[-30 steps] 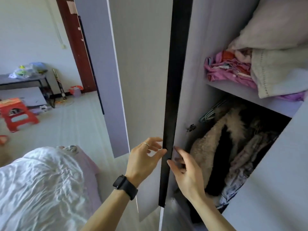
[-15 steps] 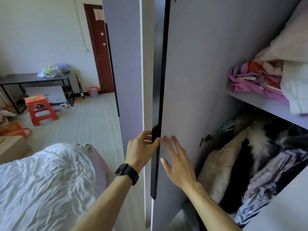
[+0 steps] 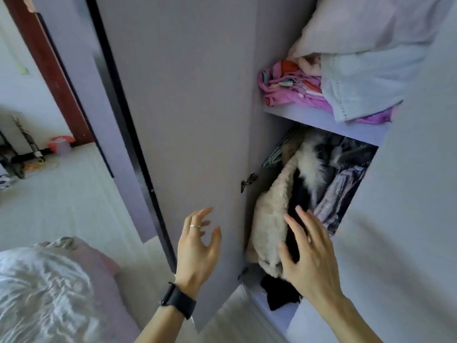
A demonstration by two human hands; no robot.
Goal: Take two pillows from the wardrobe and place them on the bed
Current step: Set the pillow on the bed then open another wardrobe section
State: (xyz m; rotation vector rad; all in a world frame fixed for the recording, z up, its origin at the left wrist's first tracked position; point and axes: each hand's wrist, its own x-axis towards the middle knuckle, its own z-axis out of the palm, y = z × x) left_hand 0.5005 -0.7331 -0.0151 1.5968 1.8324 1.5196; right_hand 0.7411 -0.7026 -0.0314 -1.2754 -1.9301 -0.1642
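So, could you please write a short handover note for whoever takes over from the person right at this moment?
Left hand: open, empty, in front of the open wardrobe door.
Right hand: open, empty, in front of the hanging coats in the lower compartment.
Pillows: one pale pink pillow shows on the upper shelf, above folded bedding; a second cannot be made out.
Bed: lower left, with a white quilt.
Done: wardrobe open.
Left: take two pillows down and put them on the bed.
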